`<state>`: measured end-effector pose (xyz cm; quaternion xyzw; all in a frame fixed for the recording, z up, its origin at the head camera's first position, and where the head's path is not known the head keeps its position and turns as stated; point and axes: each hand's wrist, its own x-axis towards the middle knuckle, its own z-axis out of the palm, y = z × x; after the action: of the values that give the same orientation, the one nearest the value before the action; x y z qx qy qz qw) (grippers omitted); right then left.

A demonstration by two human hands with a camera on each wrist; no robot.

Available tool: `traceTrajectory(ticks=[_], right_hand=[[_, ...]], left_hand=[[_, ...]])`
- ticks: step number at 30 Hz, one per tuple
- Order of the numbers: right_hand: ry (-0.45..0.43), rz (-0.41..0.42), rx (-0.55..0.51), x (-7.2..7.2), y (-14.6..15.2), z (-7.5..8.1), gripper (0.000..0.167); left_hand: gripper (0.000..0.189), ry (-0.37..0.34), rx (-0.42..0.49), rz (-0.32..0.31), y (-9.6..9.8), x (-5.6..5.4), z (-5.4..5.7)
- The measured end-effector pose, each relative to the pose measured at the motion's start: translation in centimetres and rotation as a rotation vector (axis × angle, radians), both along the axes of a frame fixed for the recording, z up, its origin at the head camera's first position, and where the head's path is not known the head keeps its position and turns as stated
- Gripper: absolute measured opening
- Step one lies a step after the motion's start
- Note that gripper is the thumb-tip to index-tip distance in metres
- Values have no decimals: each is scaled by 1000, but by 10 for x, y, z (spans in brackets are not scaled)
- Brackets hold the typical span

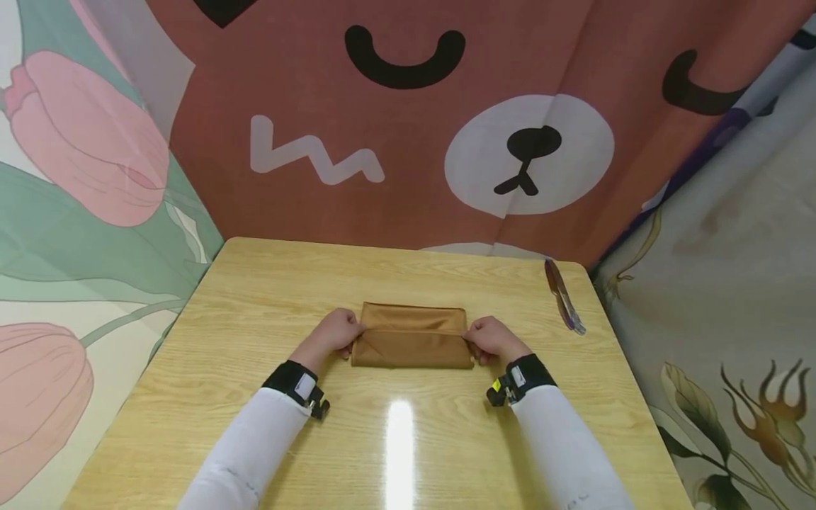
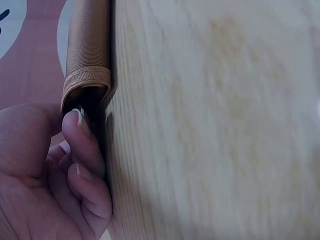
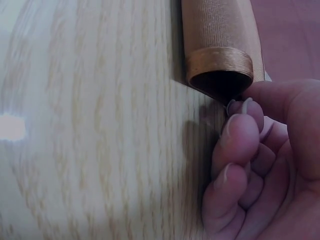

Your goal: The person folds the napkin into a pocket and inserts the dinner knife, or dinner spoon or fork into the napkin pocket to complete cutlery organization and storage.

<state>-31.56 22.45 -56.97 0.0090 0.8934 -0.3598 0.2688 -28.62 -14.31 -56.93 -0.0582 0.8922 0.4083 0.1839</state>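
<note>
A brown cloth [image 1: 411, 350] with a satiny sheen lies on the table, folded into a wide band with its near part turned over. My left hand [image 1: 336, 331] pinches its left end, and my right hand [image 1: 494, 338] pinches the right end. In the left wrist view, the folded cloth [image 2: 89, 45] curves into a hollow loop with a stitched hem, the left fingertips [image 2: 80, 131] right at its opening. A similar open loop of cloth [image 3: 217, 35] shows in the right wrist view, above the curled right fingers [image 3: 240, 135]. The thumb tips are partly hidden.
The light wooden table [image 1: 255, 283] extends around the cloth. A slim bundle [image 1: 562, 297], brown, purple and silvery, lies near the back right corner. Printed curtains [image 1: 408, 205] hang at the back and both sides. A bright light reflection crosses the table's near middle.
</note>
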Motion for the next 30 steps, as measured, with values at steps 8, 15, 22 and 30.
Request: traceTrajectory(ticks=[8, 15, 22, 30], right_hand=[[1, -8, 6, 3, -1, 2, 30], [5, -13, 22, 2, 0, 3, 32], [1, 2, -5, 3, -1, 7, 30], [194, 65, -18, -4, -6, 26, 27]], left_hand=[[30, -16, -30, 9, 2, 1, 0], [27, 17, -34, 7, 3, 4, 4], [26, 60, -60, -25, 4, 6, 5], [29, 153, -182, -114, 0, -8, 14]])
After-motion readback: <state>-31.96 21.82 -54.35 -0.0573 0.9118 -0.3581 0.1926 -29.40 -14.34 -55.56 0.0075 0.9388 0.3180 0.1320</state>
